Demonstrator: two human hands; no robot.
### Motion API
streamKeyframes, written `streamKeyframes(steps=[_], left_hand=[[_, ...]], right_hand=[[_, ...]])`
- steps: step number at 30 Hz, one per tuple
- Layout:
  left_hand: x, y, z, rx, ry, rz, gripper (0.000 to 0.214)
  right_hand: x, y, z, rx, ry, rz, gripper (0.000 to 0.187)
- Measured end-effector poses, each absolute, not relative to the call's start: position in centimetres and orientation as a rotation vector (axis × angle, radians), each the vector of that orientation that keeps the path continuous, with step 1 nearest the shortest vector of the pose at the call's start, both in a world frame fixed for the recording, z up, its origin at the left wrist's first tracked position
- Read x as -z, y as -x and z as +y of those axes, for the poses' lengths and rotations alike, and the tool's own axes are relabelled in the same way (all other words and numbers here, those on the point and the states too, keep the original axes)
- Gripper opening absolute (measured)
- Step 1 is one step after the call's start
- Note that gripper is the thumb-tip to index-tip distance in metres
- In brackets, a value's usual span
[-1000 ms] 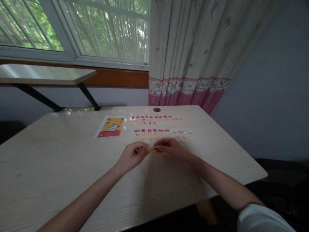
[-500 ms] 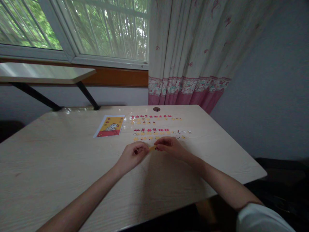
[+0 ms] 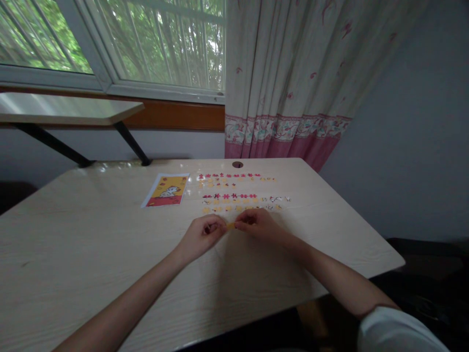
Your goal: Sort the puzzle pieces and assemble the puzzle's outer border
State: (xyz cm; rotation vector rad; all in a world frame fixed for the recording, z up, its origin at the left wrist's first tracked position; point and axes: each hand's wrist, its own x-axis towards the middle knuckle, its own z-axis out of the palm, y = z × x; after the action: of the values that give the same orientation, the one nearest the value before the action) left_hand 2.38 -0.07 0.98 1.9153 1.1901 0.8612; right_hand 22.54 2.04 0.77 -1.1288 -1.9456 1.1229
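My left hand (image 3: 201, 236) and my right hand (image 3: 257, 224) meet over the middle of the pale wooden table (image 3: 91, 254). Both are pinched on small yellow puzzle pieces (image 3: 230, 225) held between their fingertips, just above the tabletop. Beyond the hands lie rows of loose puzzle pieces (image 3: 234, 198), red, yellow and a few white, laid out in lines. A reference picture card (image 3: 166, 189) with a yellow and red design lies flat to the left of the rows.
A round cable hole (image 3: 237, 165) sits at the table's far edge. A folding shelf (image 3: 69, 110) on black brackets juts from the wall at the left under the window. A patterned curtain (image 3: 293, 83) hangs behind the table.
My right hand has edged slightly left, closing the gap to my left hand. The view has shifted a little; the pieces on the table have not moved.
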Motion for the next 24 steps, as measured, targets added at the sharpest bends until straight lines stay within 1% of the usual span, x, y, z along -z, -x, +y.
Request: streamKeyframes(steps=[6,12,15,19,24], left_hand=[[-0.9,-2.4,0.0,-0.848,-1.955,1.21,0.025],[-0.3,-0.7,0.8,-0.829,-2.14,1.355,0.016],[-0.2,0.2,1.1,-0.786,-2.216,1.391,0.014],[-0.4,0.8,1.2,-0.757,-2.271,1.418,0.016],[-0.6,1.0,1.2,-0.726,-2.307,1.465,0.017]], right_hand=[[-1.7,-22.9,2.1,-0.977,1.216,-2.068,0.012],[-1.2,-23.9,3.0,-0.756,1.368,-2.13,0.012],[-0.6,-24.3,3.2,-0.704,1.401,-2.182,0.013],[-0.1,-24.6,3.3,-0.62,1.389,-2.24,0.013],[-0.1,-25.4,3.7,-0.476,1.269,-2.248,0.014]])
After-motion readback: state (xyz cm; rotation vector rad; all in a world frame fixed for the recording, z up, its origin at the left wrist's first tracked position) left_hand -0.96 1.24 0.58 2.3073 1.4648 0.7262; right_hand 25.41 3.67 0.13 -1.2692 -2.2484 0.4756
